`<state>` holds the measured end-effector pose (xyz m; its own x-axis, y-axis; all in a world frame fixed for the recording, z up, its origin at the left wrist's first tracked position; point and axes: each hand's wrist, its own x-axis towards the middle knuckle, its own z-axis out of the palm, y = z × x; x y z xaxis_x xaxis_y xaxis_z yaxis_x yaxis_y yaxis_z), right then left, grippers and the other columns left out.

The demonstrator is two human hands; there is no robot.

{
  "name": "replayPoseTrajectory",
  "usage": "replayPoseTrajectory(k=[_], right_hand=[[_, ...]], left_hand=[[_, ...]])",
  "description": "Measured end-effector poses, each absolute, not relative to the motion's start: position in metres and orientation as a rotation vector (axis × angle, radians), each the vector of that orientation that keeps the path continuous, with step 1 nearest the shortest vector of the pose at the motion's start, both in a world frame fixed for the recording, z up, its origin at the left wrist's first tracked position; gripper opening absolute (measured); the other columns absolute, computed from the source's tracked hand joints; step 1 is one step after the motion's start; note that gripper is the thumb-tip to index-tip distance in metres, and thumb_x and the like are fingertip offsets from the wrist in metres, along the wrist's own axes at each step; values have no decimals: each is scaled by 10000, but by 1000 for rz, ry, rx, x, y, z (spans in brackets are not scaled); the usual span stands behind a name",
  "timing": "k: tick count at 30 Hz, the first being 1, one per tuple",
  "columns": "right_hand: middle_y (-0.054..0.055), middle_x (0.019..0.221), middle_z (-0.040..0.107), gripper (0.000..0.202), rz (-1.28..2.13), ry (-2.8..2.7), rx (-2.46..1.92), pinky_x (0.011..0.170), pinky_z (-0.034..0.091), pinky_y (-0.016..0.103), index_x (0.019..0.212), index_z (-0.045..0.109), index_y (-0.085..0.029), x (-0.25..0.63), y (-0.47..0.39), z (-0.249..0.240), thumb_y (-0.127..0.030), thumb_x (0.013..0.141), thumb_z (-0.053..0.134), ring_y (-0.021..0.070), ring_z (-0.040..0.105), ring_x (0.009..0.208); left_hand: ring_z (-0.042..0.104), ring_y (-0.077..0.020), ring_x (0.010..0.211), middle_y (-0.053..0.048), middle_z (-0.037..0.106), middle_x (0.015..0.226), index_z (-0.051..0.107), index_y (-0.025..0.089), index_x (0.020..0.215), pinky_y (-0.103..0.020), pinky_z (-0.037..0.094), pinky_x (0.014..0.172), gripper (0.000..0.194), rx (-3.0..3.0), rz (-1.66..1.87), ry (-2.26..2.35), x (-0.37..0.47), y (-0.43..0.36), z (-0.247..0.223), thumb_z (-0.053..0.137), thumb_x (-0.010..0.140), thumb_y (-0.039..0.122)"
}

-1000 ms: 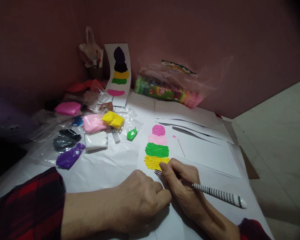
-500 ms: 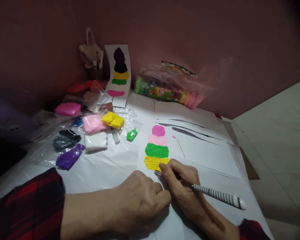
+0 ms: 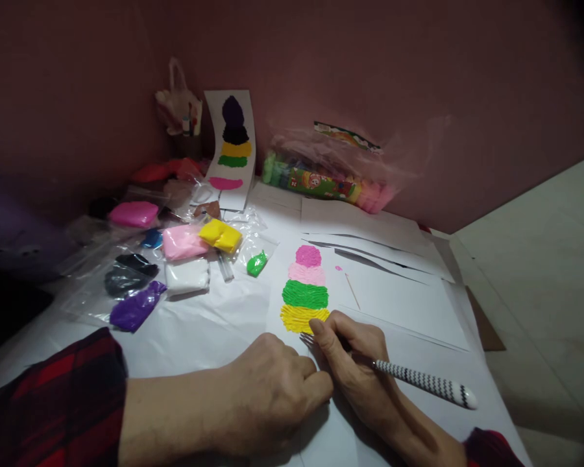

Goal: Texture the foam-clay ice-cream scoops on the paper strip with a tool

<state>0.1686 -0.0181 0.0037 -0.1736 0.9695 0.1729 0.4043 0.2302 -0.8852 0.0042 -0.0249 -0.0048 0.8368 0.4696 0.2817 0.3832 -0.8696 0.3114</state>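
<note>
Texturing seems underway: right hand (image 3: 357,363) grips fork (image 3: 423,383) at six o'clock of yellow clay (image 3: 299,318), left hand (image 3: 277,395) curled closed; further strokes want light pressure

My feed is dim overall, its brightest patch on the white sheets (image 3: 355,217) just above centre; the lamp is out of my view. The pink wall (image 3: 292,45) at twelve o'clock fades into murky maroon, and a black vignette swallows the corner at two. I catch small glints on the clear plastic bags (image 3: 85,292) towards nine, where a purple shape (image 3: 19,227) beyond blurs into gloom. Shadow pools under the left hand (image 3: 277,399) at six. Ridges in the coloured bands (image 3: 305,295) read clearly; the wide lens stretches the sleeve (image 3: 53,412) at eight.
</note>
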Motion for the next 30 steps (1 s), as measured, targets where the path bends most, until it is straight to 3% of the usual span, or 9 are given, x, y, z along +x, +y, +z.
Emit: replayPoseTrajectory(k=[30], right_hand=[[-61, 521, 333, 439, 915, -1721, -1288, 426, 245, 231, 555, 381, -198, 169, -19, 4, -336, 940, 542, 83, 295, 482]], left_hand=[[428, -123, 449, 42, 569, 624, 442, 202, 739, -316, 278, 386, 146, 2767, 519, 659, 4, -25, -6, 538, 672, 115]])
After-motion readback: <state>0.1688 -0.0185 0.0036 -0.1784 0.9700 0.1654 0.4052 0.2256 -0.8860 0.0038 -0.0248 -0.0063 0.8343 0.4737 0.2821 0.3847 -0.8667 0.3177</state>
